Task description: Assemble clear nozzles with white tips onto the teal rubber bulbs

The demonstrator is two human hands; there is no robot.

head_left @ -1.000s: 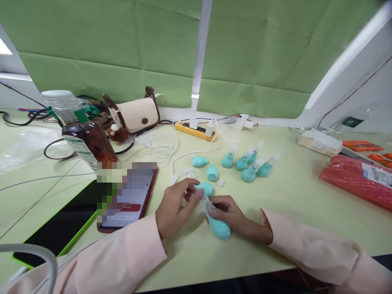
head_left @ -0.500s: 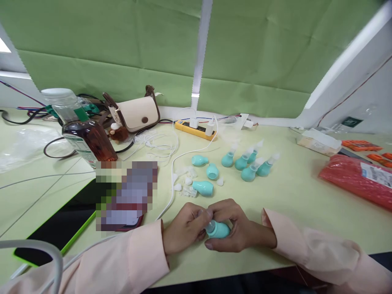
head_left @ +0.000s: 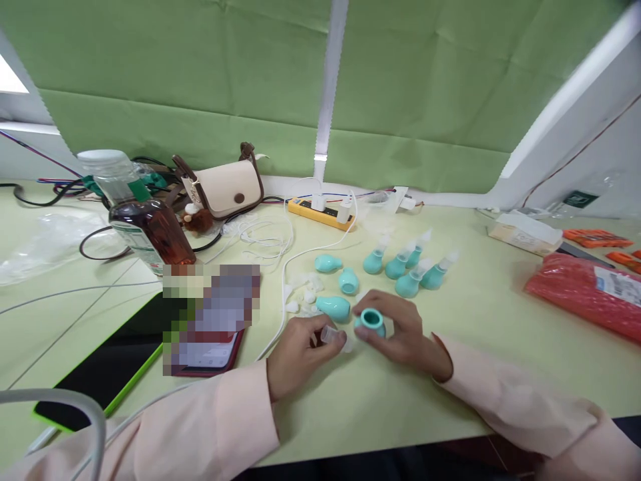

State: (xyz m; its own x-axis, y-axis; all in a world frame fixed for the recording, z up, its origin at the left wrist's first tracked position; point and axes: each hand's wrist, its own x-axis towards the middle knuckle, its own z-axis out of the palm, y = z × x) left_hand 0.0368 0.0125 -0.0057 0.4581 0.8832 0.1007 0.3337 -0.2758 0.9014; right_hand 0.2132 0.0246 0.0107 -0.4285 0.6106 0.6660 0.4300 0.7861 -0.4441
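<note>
My right hand [head_left: 400, 327] grips a teal rubber bulb [head_left: 372, 321] between thumb and fingers, its round opening turned up towards me. Pinched in my left hand [head_left: 303, 351] is a clear plastic nozzle [head_left: 333, 336], apart from the bulb. Just beyond my hands lie loose teal bulbs: one on its side [head_left: 334, 308], another showing its opening [head_left: 348, 281], a third farther back [head_left: 328, 263]. Small clear and white plastic parts [head_left: 303, 290] are scattered left of them. Several bulbs with clear nozzles on them [head_left: 408, 284] stand together at the right.
At left are a black slab with a green edge [head_left: 110, 361], a blurred phone [head_left: 215, 327] and a brown bottle [head_left: 150, 230]. A cream bag [head_left: 228, 189], a yellow power strip [head_left: 320, 214] and white cables [head_left: 283, 287] lie behind. A red package [head_left: 581, 290] sits at right.
The nozzle has come away from the bulb. My right hand has moved up and right with the bulb, turning its opening upwards; my left hand keeps the nozzle.
</note>
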